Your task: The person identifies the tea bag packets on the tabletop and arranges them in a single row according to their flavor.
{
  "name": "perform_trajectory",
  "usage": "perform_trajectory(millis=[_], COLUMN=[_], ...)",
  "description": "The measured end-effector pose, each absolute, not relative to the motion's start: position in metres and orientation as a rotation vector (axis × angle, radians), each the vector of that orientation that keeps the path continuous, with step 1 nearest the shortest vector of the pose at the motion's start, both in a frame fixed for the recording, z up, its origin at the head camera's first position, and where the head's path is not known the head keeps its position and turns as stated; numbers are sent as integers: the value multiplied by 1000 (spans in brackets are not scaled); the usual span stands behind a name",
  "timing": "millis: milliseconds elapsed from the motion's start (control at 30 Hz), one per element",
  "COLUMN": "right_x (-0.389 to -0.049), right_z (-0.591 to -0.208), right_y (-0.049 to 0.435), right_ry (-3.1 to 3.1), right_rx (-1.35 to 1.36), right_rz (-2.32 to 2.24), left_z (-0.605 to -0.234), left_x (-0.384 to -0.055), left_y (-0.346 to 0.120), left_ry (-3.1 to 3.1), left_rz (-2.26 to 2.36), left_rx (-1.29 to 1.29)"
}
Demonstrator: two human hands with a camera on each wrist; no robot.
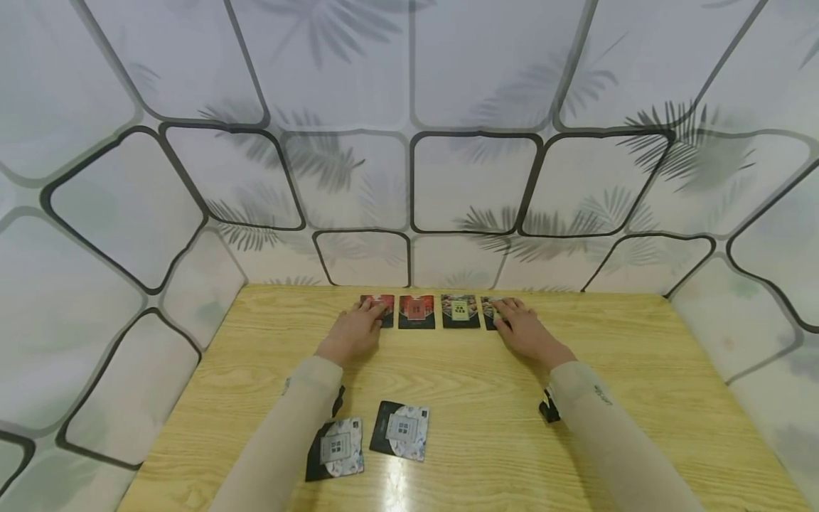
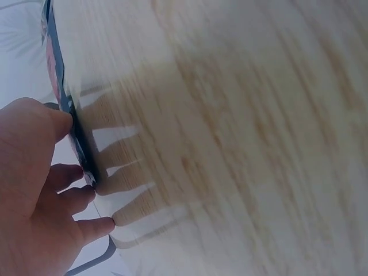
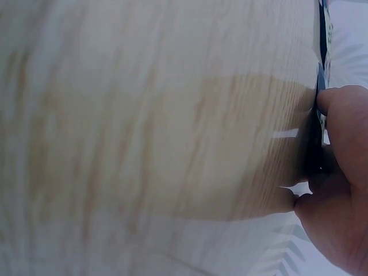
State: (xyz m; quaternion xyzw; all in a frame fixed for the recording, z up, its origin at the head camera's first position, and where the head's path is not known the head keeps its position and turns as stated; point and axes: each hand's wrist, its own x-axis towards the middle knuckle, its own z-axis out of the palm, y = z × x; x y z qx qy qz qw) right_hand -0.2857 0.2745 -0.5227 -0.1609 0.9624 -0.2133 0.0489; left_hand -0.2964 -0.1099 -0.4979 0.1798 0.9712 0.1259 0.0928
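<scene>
Red and yellow packets (image 1: 416, 313) are seemingly being straightened, left hand (image 1: 355, 329) and right hand (image 1: 525, 331) resting loose-fingered, grey packets (image 1: 403, 429) likely needing aligning next.

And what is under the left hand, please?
Under the left hand is a flat packet: its red top edge and black lower right corner show. The hand covers its middle, so what is printed there cannot be seen.

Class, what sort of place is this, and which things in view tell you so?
Probably a small, screened-off workspace: patterned walls stand around three sides of a wood-grain table, where flat packets lie in a row near the far edge.
</scene>
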Motion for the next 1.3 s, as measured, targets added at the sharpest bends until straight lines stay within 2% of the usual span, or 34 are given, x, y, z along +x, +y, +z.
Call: perform_trajectory(millis=[767, 1033, 1300], right_x=[-289, -287, -287], right_z=[-528, -523, -525], right_y=[276, 274, 274], right_ry=[2935, 2930, 2934], right_rx=[-512, -505, -516], right_rz=[-682, -683, -685], left_z=[-494, -471, -475], left_x=[-291, -266, -226], left_y=[-118, -113, -102], left_ry=[2949, 2913, 2828], left_rz=[371, 317, 325], left_rx=[664, 805, 1003])
